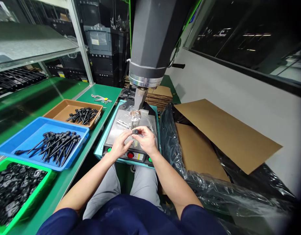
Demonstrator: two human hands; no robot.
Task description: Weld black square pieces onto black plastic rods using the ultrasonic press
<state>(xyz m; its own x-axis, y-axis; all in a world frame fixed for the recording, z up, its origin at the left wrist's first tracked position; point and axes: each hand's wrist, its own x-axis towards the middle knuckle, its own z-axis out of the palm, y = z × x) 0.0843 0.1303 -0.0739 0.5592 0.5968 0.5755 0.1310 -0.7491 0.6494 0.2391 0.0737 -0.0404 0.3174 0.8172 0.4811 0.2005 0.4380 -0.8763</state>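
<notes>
- Small black part [135,132] sits at the centre of the frame, pinched between both hands just above the machine's metal plate [116,129]; it looks round, though it is too small to make out its exact form.
- Left hand [121,143] is closed lightly, fingertips meeting the part from the left.
- Right hand [147,139] is curled around it too, thumb and forefinger gripping from the right.
- Judging by its size, the part is light and stiff, likely hard plastic; a fingertip pinch at its rim should hold it, and it could slip if squeezed askew.
- Press head [150,42] hangs above the plate, upper centre.
- Blue tray [23,137] of black pins at left, brown tray [59,109] behind it, green tray [30,199] of black pieces at lower left, all on the green desk [67,176].
- Cardboard box [226,130] lined with plastic film stands at right.
</notes>
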